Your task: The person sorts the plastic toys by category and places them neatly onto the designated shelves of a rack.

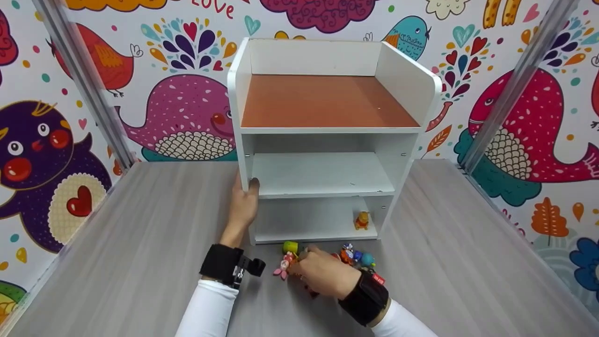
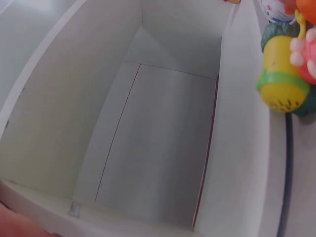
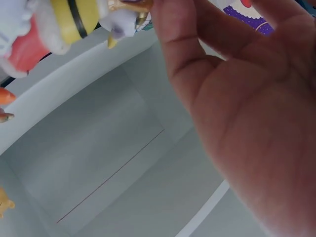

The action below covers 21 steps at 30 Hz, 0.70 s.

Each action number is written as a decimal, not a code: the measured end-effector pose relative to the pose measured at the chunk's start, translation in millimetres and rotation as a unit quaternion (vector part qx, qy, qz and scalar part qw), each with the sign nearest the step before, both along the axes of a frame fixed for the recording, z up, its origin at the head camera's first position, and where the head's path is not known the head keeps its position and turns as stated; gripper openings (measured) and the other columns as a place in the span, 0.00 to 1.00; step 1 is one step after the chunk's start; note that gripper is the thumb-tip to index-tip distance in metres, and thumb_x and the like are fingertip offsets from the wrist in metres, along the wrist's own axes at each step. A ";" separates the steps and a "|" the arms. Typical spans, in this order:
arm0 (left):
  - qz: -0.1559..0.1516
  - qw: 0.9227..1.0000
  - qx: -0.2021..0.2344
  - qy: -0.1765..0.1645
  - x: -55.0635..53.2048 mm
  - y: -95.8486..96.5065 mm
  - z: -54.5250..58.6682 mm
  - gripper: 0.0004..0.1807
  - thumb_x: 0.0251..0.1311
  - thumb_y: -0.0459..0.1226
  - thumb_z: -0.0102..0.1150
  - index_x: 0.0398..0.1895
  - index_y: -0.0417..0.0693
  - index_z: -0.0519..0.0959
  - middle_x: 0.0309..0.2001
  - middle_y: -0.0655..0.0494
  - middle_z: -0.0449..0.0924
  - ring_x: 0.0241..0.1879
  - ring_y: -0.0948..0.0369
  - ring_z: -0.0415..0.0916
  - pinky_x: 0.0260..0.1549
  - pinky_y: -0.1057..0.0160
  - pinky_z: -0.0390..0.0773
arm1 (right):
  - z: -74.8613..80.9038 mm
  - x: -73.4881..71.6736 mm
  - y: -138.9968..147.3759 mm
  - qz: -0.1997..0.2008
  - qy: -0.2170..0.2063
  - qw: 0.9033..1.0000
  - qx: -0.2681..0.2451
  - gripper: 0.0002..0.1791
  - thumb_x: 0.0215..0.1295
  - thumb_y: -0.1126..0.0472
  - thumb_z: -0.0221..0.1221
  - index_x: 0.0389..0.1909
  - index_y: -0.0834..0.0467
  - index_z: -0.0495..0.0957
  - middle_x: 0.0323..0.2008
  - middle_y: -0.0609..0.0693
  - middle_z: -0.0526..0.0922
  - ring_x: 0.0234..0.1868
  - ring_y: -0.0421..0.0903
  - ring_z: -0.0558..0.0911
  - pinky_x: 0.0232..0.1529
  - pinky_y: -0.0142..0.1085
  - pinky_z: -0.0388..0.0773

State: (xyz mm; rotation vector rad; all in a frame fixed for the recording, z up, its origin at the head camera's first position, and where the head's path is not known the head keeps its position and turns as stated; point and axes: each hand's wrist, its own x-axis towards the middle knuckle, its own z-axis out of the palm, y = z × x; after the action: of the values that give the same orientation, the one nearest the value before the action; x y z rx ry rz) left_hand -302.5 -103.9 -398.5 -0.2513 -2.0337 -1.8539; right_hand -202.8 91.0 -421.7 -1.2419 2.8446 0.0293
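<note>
A white three-tier toy shelf (image 1: pixel 323 174) with a brown top board stands against the patterned wall. My left hand (image 1: pixel 244 206) grips the edge of its left side panel, the thumb on the front edge. Just in front of the shelf's base, my right hand (image 1: pixel 325 274) is among several small toy figures, its fingertips pinching a small figure (image 3: pixel 133 6) that is mostly hidden. Close to those fingers lie a pink figure (image 1: pixel 284 265) and a yellow-green figure (image 2: pixel 282 74). Right of the hand are an orange figure (image 1: pixel 346 255) and a blue-teal one (image 1: pixel 367 260).
A yellow bear figure (image 1: pixel 361 221) stands at the right end of the bottom shelf. The middle shelf (image 1: pixel 323 173) holds nothing. Grey wood-look flooring (image 1: pixel 178 243) runs to the walls, with clear edge strips (image 1: pixel 89 79) at the corners.
</note>
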 end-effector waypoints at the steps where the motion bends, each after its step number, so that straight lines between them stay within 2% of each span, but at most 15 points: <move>1: 0.000 1.000 -0.003 -0.002 -0.4 -0.2 -0.5 0.33 0.73 0.32 0.40 0.79 0.38 0.49 0.78 0.35 0.52 0.79 0.42 0.48 0.77 0.41 0.47 | -0.1 -0.1 -0.4 0.000 0.003 1.000 -0.003 0.07 0.64 0.63 0.64 0.38 0.48 0.87 0.31 0.45 0.87 0.37 0.44 0.79 0.49 0.36 0.77; 4: -0.004 1.000 -0.007 -0.006 -0.6 -0.5 -1.4 0.34 0.73 0.32 0.39 0.80 0.39 0.47 0.79 0.37 0.50 0.79 0.43 0.47 0.77 0.41 0.47 | -0.9 -1.2 -1.9 -0.003 -0.007 1.000 -0.025 0.07 0.60 0.64 0.66 0.36 0.49 0.88 0.29 0.41 0.86 0.37 0.41 0.78 0.55 0.38 0.74; 6: -0.005 1.000 -0.005 -0.006 0.1 -0.5 -1.6 0.34 0.73 0.32 0.40 0.80 0.40 0.47 0.79 0.37 0.51 0.79 0.43 0.48 0.77 0.40 0.47 | -1.5 -1.8 -2.9 -0.005 -0.009 0.999 -0.036 0.07 0.57 0.65 0.67 0.35 0.51 0.88 0.28 0.40 0.85 0.37 0.40 0.77 0.55 0.37 0.73; 10: -0.006 1.000 -0.004 -0.002 0.5 -0.6 -1.9 0.34 0.73 0.32 0.40 0.80 0.40 0.48 0.79 0.37 0.51 0.79 0.42 0.48 0.77 0.40 0.48 | -2.5 -2.2 -4.1 -0.005 -0.003 0.999 -0.050 0.09 0.52 0.65 0.71 0.34 0.51 0.87 0.30 0.40 0.84 0.35 0.39 0.77 0.44 0.33 0.74; 14: -0.003 1.000 -0.006 -0.001 0.5 -0.5 -1.9 0.34 0.73 0.32 0.40 0.80 0.40 0.48 0.78 0.37 0.51 0.78 0.42 0.48 0.77 0.40 0.48 | -1.3 -3.9 -4.3 -0.011 -0.021 0.995 -0.094 0.10 0.52 0.66 0.72 0.34 0.54 0.83 0.29 0.42 0.83 0.30 0.35 0.76 0.34 0.27 0.73; 17: 0.003 1.000 -0.007 -0.003 1.2 -0.2 -0.8 0.33 0.72 0.32 0.41 0.79 0.39 0.50 0.78 0.36 0.53 0.78 0.42 0.50 0.77 0.41 0.49 | 0.6 -5.7 -3.6 -0.018 -0.032 0.988 -0.151 0.09 0.56 0.67 0.70 0.32 0.56 0.78 0.26 0.44 0.80 0.26 0.32 0.72 0.26 0.23 0.69; 21: 0.004 1.000 -0.008 -0.008 1.0 -0.6 1.2 0.33 0.73 0.33 0.41 0.79 0.39 0.51 0.77 0.36 0.55 0.78 0.43 0.51 0.77 0.41 0.49 | 3.4 -7.0 -1.5 -0.011 -0.007 0.977 -0.214 0.11 0.60 0.67 0.67 0.29 0.57 0.72 0.25 0.45 0.74 0.25 0.32 0.67 0.22 0.21 0.64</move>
State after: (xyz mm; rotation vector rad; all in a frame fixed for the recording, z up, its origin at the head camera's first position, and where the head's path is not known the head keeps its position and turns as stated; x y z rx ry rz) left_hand -301.5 -104.5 -397.3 -0.2331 -2.0569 -1.8417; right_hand -209.8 89.5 -418.3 -1.2579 2.9467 -0.6207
